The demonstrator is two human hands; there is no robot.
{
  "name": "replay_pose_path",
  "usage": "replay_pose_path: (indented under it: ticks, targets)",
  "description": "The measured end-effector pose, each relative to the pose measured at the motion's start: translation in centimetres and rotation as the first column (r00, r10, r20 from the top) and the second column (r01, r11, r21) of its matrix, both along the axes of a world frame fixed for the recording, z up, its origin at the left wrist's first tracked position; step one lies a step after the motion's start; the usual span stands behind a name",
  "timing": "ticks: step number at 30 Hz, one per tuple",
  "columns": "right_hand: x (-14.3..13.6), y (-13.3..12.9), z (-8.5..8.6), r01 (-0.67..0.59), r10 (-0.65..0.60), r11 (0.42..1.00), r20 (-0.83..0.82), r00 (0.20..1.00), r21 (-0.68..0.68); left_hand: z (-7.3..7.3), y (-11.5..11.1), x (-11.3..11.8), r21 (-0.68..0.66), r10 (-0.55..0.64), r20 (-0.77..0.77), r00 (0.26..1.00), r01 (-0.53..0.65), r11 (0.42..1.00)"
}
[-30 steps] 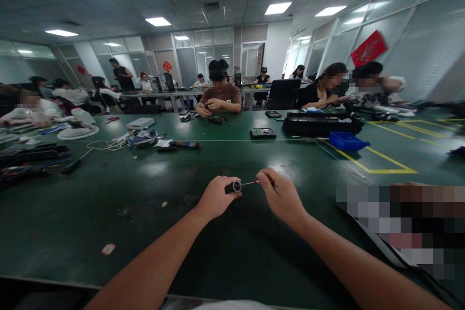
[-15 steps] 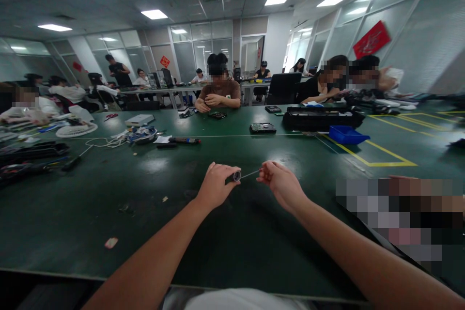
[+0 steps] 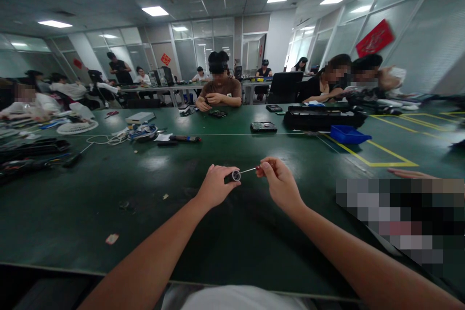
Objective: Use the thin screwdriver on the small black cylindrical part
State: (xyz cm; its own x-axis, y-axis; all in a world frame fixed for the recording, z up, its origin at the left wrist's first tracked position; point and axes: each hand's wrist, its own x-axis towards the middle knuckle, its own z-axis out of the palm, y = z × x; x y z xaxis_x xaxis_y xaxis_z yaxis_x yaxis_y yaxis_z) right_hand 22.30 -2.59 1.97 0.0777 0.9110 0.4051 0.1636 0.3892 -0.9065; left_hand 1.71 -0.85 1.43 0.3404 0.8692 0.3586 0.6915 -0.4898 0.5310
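Note:
My left hand [image 3: 214,187] is closed, pinching a small dark cylindrical part [image 3: 236,176] between thumb and fingers. Its round, ring-like end is turned towards me. In my right hand [image 3: 279,179] is a thin red-handled tool with a metal shaft [image 3: 248,170], which looks like a small screwdriver. The fingertips grip its red end, while the shaft points left to the ring-shaped end of the part. Whether the tip is inside or only touching the rim, I cannot tell. Both hands are above the green table [image 3: 218,256].
A hard drive [image 3: 263,127] lies ahead, near a long black housing [image 3: 323,118] and a blue tray [image 3: 349,134]. Left are a dark pen-like tool [image 3: 186,139], cables [image 3: 109,139] and a white fan-like part [image 3: 77,128]. A person [image 3: 220,88] sits opposite; another person's hand [image 3: 410,174] is at right.
My right hand has risen slightly and turned, showing more of the tool's red end and flattening the shaft's slant. My left hand and the cylindrical part have hardly moved.

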Motion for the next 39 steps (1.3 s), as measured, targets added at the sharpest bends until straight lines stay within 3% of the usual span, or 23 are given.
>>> replay_pose_path:
  ticks: [7,13,20,26,33,39]
  targets:
    - [0.0,-0.4,0.6,0.016,-0.015,1.000,0.066,0.998,-0.014,0.2,-0.2,0.0,-0.006,0.006,-0.007,1.000,-0.006,1.000]
    - [0.5,-0.9,1.7,0.151,-0.126,0.987,0.318,0.940,-0.058,0.3,-0.1,-0.1,0.013,-0.008,-0.024,1.000,0.008,1.000]
    - [0.7,-0.7,1.2,0.020,-0.017,1.000,0.326,0.945,-0.008,0.2,0.0,-0.3,0.009,-0.007,-0.043,0.999,0.007,1.000]
    - [0.7,-0.5,1.5,0.077,-0.039,0.995,0.447,0.894,-0.067,0.2,-0.1,-0.2,-0.004,-0.012,-0.063,0.998,0.012,1.000]
    - [0.3,-1.2,1.5,-0.015,0.004,1.000,0.476,0.879,0.019,0.3,0.0,-0.4,-0.021,-0.014,-0.051,0.999,0.013,1.000]
    - [0.3,-1.1,1.8,0.028,-0.012,0.999,0.514,0.858,-0.023,0.2,-0.1,-0.4,-0.032,-0.027,-0.050,0.998,0.025,0.999]
